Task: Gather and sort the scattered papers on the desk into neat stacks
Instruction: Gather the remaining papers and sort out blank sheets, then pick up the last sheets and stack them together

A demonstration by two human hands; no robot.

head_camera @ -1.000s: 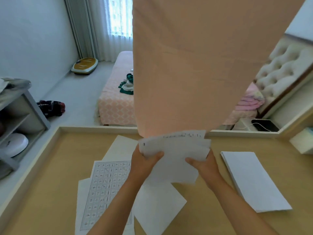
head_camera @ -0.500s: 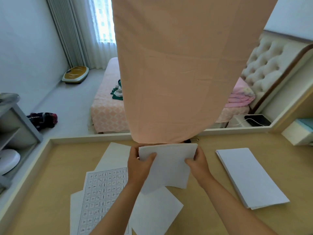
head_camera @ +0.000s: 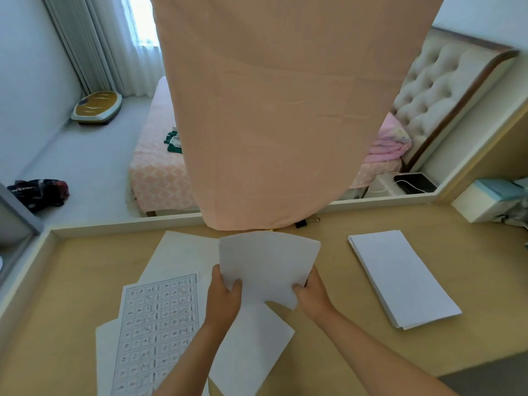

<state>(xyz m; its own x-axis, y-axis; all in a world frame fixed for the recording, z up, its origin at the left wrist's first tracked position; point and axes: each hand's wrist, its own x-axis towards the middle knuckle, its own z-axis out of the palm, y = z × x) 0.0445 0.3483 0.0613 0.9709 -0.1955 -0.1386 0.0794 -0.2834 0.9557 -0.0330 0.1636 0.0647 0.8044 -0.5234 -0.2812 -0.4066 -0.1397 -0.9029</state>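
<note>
Between both hands, a bundle of white sheets [head_camera: 268, 264] was held above the counter [head_camera: 337, 332], w/ the left hand [head_camera: 224, 298] pinching its lower left corner & the right hand [head_camera: 311, 294] gripping its lower right edge. Under the left forearm lay a printed grid sheet [head_camera: 158, 330] overlapping blank loose pages [head_camera: 251, 347]. Well to the right of the right hand sat a squared-off stack of white paper [head_camera: 400, 278]. Beyond the hands hung a peach cloth [head_camera: 285, 110].

Both hands, left [head_camera: 221, 298] and right [head_camera: 313, 295], grip a bundle of sheets [head_camera: 267, 265] above the desk [head_camera: 337, 347]; a neat stack [head_camera: 400, 278] lies to their right.
</note>
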